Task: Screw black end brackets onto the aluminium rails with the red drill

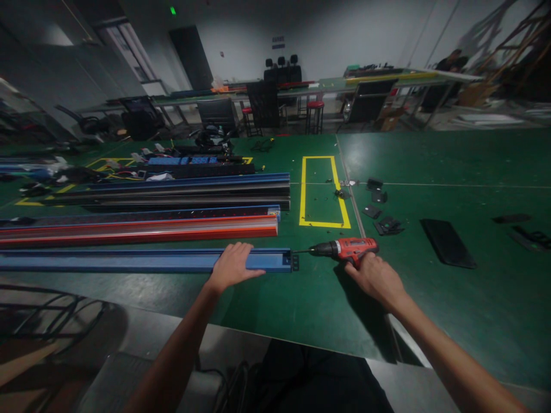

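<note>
A long blue metal profile point(163, 261) lies on the green table, running from the left edge to the middle. Across it rests my left hand point(232, 265), its fingers over the far edge and its thumb stretched along the near side, holding it. A small black end cap point(295, 263) sits at the profile's right end. My right hand point(379, 278) is wrapped round the grip of a red and black power drill point(348, 249). The drill points left, and its long bit reaches the profile's end by the cap; whether it touches a screw is too small to tell.
Beyond the blue profile lie a red profile point(142, 230) and several dark profiles point(193, 198). Yellow tape point(303, 192) marks a rectangle on the table point(430, 310). Small black parts point(388, 225) and a flat black panel point(447, 242) lie at right. Chairs stand behind.
</note>
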The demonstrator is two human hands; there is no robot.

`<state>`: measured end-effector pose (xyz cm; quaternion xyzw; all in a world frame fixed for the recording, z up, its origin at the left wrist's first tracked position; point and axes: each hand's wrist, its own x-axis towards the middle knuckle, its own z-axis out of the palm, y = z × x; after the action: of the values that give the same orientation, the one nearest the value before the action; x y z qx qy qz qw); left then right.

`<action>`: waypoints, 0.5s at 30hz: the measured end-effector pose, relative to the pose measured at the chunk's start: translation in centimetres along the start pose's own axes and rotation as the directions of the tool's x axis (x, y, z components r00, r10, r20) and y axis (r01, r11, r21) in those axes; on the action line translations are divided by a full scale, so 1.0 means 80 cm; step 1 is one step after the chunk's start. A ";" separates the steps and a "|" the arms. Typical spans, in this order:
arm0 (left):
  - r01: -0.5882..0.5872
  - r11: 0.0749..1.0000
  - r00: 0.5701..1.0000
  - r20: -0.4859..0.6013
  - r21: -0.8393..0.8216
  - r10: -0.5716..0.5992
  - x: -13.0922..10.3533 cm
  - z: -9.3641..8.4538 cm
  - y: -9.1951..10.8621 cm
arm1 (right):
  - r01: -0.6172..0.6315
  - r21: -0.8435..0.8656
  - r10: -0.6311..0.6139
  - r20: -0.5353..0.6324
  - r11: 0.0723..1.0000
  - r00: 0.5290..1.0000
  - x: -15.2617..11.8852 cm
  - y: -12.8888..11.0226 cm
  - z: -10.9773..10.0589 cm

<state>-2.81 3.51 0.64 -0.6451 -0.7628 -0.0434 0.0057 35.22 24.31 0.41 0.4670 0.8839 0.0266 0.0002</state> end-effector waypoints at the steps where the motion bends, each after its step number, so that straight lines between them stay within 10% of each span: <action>1: 0.002 1.000 1.000 0.003 0.004 -0.002 0.000 0.000 0.000 | 0.014 -0.027 -0.014 0.006 1.000 1.000 0.000 0.000 0.000; 15: 0.000 1.000 1.000 -0.009 -0.017 0.000 -0.001 0.001 -0.001 | 0.030 0.030 -0.029 -0.052 0.999 0.998 -0.001 0.003 0.003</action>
<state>-2.88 3.44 0.51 -0.6449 -0.7625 -0.0526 0.0036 35.45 24.37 0.15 0.4531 0.8906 0.0251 -0.0292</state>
